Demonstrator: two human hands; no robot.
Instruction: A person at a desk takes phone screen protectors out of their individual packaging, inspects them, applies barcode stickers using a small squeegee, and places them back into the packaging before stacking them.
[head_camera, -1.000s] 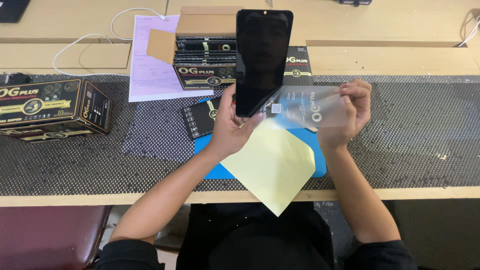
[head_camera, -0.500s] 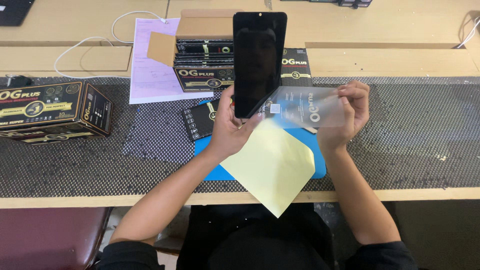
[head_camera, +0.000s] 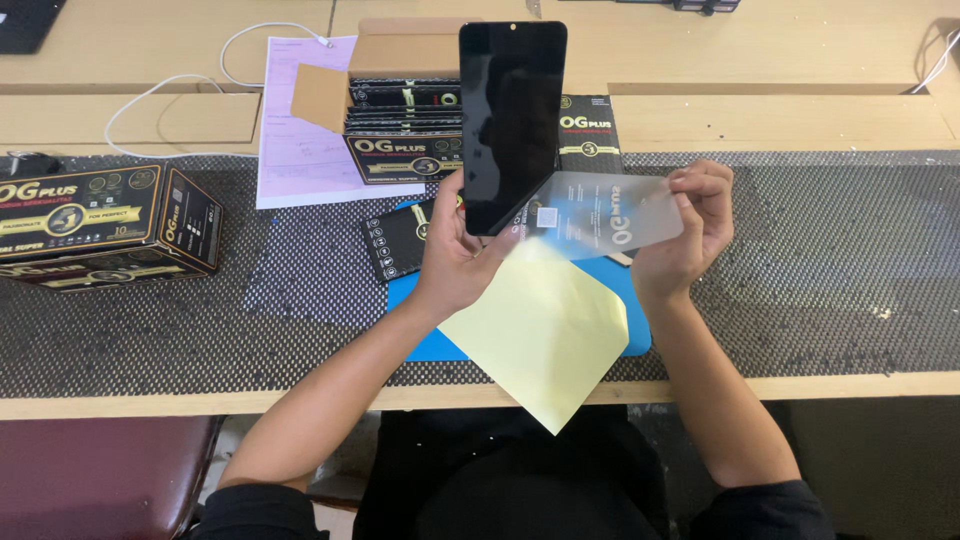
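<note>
The left hand (head_camera: 455, 260) is keeping its grip closed around the lower edge of a black phone (head_camera: 512, 125), holding it upright with the dark screen toward the person. Over the last second the phone has been tipping from a slight lean to nearly straight up, and it is sitting a touch further left.

The right hand (head_camera: 690, 225) is pinching the right end of a clear protector film (head_camera: 600, 215), whose left end is now meeting the phone's lower right corner. That looks to me like lining the film up with the screen, though it is not yet lying on the glass.

Below the hands, a yellow sheet (head_camera: 545, 335) is hanging over a blue mat (head_camera: 425, 325) on the desk (head_camera: 800, 120). Black printed boxes (head_camera: 100, 225) are sitting to the left, with an open carton (head_camera: 400, 110) behind.
</note>
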